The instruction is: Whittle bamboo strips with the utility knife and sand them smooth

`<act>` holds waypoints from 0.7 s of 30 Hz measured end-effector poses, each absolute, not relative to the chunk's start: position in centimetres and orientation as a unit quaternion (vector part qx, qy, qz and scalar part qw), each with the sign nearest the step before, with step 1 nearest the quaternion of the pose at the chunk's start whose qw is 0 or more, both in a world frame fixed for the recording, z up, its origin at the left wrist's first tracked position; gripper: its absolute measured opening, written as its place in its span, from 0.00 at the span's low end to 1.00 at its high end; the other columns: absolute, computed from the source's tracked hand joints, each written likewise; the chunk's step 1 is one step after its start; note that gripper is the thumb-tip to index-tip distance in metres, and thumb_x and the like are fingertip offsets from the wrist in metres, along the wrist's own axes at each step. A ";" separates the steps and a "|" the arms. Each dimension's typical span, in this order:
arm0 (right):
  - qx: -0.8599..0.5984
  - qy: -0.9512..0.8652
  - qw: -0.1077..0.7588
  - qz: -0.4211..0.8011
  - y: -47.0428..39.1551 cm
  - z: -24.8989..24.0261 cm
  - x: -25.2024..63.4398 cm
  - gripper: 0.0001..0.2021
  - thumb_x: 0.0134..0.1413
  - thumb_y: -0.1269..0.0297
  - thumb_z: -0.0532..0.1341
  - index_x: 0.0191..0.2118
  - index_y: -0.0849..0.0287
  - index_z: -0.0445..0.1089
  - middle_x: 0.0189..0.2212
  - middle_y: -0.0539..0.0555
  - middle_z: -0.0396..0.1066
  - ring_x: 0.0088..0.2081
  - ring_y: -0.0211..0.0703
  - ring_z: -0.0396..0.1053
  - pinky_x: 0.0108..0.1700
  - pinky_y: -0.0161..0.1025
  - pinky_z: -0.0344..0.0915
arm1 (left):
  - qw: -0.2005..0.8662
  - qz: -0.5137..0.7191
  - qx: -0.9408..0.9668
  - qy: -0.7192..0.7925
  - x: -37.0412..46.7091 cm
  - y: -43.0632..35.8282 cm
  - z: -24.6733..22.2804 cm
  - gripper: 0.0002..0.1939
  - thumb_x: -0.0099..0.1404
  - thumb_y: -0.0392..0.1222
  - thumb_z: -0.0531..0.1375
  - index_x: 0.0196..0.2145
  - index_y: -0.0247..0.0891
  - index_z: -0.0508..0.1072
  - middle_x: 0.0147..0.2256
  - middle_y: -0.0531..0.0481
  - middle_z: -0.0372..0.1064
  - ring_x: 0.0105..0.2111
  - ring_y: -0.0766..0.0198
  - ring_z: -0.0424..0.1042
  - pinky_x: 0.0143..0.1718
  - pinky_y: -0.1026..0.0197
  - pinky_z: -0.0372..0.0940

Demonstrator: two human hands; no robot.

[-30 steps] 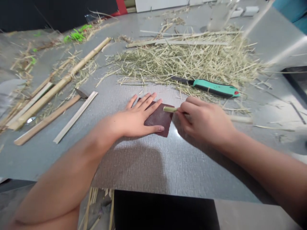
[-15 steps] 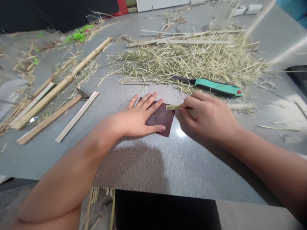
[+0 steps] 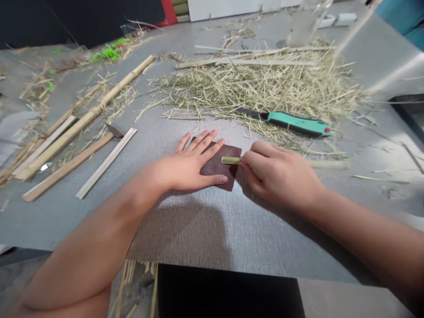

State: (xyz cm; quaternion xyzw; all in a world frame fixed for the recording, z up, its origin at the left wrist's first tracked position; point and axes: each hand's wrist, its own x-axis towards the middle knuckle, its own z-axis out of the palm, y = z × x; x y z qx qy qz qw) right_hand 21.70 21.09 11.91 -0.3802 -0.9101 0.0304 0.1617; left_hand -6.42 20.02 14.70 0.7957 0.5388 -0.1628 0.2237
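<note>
Pinching a short split-bamboo strip [image 3: 230, 160] by its right end between thumb and fingers of the right hand [image 3: 280, 174], closed snugly around it, and laying the free end leftward over the right part of a dark reddish-brown sandpaper sheet [image 3: 216, 167]. Pinning that sheet to the grey table [image 3: 185, 234] under the left hand [image 3: 187, 168], lying flat with fingers spread and thumb stretched along the near edge, gripping nothing. Being, judging by the pose, at a smoothing step, dressing the strip's exposed end on the grit. Calling next, most likely, for bearing down on the sheet, holding the strip low and level, and drawing it across with even pressure, clear of the left fingertips. Leaving unclear how firmly strip and grit are meeting. Having, farther off, a green-handled bladed tool [image 3: 298, 123], perhaps a folding saw, lying along the near edge of a heap of bamboo shavings [image 3: 265, 84]. Showing, to the left, a pale bamboo slat [image 3: 106, 163], then a wooden-handled hammer [image 3: 73, 164], then a long bamboo pole [image 3: 91, 114].
</note>
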 end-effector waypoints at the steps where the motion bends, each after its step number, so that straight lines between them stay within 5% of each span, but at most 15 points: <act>1: -0.384 -0.908 0.165 0.029 21.1 11.9 21.7 0.15 0.82 0.60 0.58 0.42 0.59 0.79 0.41 0.56 0.74 0.34 0.39 0.62 0.37 0.42 0.51 | 0.224 -0.160 0.796 0.539 -6.4 20.0 14.7 0.62 0.82 0.81 0.54 0.93 0.48 0.31 0.90 0.52 0.10 0.91 0.51 0.14 0.89 0.35 0.16; 21: -0.412 -0.896 0.168 0.010 20.4 12.2 21.2 0.16 0.81 0.61 0.59 0.40 0.61 0.78 0.40 0.56 0.74 0.34 0.39 0.60 0.38 0.43 0.48 | 0.232 -0.133 0.802 0.534 -6.7 20.0 14.4 0.62 0.81 0.82 0.56 0.93 0.47 0.34 0.90 0.51 0.12 0.91 0.47 0.18 0.89 0.33 0.18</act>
